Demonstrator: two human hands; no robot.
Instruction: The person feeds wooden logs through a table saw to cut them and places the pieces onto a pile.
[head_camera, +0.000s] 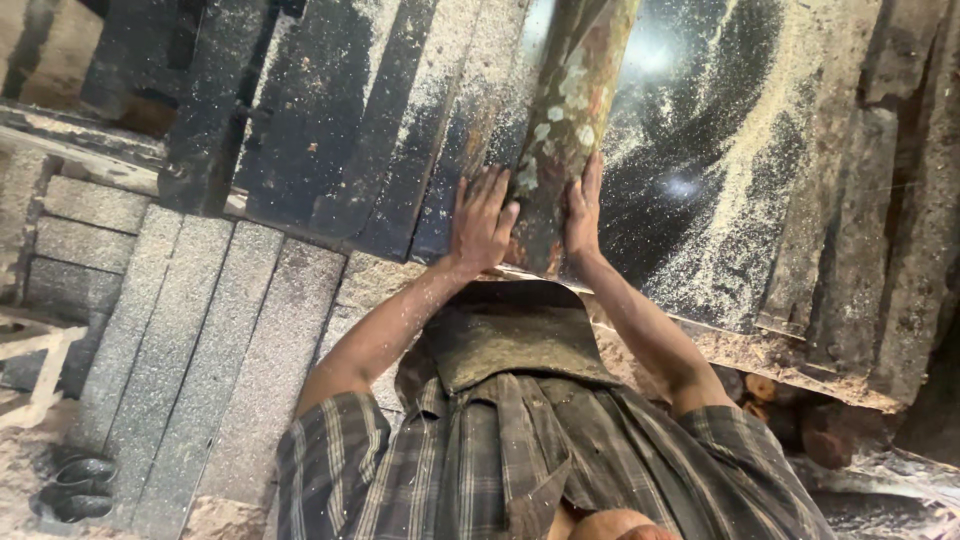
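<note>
A round log with mottled, lichen-spotted bark lies lengthwise on a black table top dusted with sawdust, its near end pointing at me. My left hand presses against the left side of that end with fingers spread. My right hand clasps the right side. Both arms reach forward from a checked shirt, and the log's end face is hidden behind my hands.
Dark planks lean across the upper left. Grey rough stone slabs cover the ground at left, with a pair of dark sandals at bottom left. Cut wood pieces lie under the table's chipped edge at right.
</note>
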